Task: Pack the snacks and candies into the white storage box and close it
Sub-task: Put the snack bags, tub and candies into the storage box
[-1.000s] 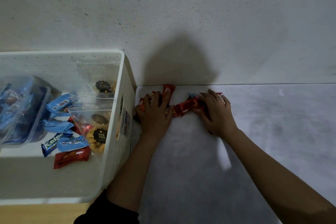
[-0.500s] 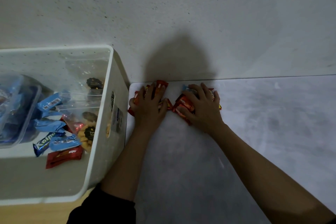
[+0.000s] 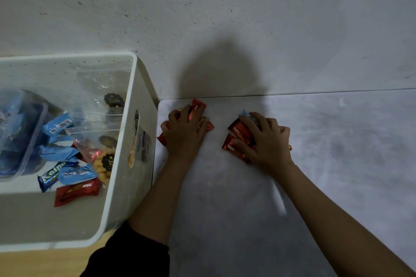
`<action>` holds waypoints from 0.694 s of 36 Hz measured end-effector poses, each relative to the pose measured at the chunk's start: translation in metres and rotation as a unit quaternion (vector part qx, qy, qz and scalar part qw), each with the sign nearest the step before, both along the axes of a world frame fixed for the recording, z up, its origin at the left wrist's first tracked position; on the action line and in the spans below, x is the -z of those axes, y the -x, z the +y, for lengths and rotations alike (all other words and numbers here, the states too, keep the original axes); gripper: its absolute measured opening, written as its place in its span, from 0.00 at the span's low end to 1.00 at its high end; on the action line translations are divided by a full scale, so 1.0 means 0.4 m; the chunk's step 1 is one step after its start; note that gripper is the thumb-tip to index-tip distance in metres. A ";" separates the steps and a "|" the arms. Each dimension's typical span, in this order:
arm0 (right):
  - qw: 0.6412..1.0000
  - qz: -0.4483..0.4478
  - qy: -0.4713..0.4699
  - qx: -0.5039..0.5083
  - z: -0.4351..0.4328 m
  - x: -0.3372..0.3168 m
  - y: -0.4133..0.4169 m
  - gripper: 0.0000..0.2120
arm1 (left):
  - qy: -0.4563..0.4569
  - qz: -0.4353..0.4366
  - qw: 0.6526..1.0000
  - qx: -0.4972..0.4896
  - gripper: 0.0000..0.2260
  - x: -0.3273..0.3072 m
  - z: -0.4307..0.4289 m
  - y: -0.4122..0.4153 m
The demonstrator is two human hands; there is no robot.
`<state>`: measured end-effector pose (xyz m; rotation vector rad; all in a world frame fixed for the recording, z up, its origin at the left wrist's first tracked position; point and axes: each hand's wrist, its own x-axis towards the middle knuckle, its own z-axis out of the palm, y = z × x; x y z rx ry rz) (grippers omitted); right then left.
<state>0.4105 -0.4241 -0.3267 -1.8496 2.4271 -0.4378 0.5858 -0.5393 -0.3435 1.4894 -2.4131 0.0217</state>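
The white storage box (image 3: 126, 164) stands open at the left, holding blue and red snack bars (image 3: 75, 191), cookie bags (image 3: 105, 159) and a clear tub (image 3: 20, 132). On the grey table top, my left hand (image 3: 185, 135) grips a bunch of red snack packets (image 3: 198, 105) right beside the box wall. My right hand (image 3: 265, 141) grips another bunch of red packets (image 3: 237, 137), with a blue wrapper showing at its fingertips. Most of each bunch is hidden under the fingers.
The grey table (image 3: 337, 164) runs right and toward me, its far edge against a pale speckled wall (image 3: 225, 7). A wooden surface (image 3: 45, 263) shows under the box at the lower left. A dark sleeve (image 3: 130, 254) is at the bottom.
The packets lay together in one heap between my hands; now my hands have drawn apart, each holding its own bunch. My fingers have curled round the packets.
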 end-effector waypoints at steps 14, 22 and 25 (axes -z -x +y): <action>0.999 -0.024 0.031 0.024 0.009 0.007 -0.011 0.25 | -0.025 0.018 0.999 0.017 0.26 -0.009 0.015 -0.024; 0.998 -0.030 -0.006 0.051 0.014 -0.021 -0.045 0.38 | 0.026 -0.005 1.000 0.005 0.22 0.012 0.017 -0.022; 0.997 -0.028 -0.053 0.046 0.015 -0.025 -0.060 0.46 | 0.040 -0.012 0.999 0.001 0.21 0.011 0.019 -0.020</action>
